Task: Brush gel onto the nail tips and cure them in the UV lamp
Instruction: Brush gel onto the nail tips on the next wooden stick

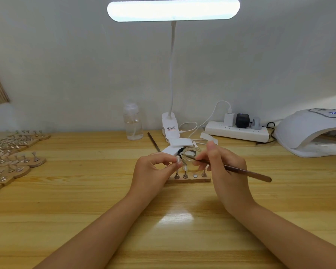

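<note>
My left hand [153, 167] pinches a small clear nail tip [177, 159] beside the open glass gel jar [191, 158], mid-surface, so the slim brown brush [239, 169] gripped by my right hand [224, 167] travels little.

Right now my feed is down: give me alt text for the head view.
The left hand pinches a nail tip while the right hand holds a brush with its tip in a glass jar. A wooden stand lies below them; the UV lamp sits far right.

Left hand [153, 167] pinching, right hand [221, 164] gripping, forearms converging.
</note>
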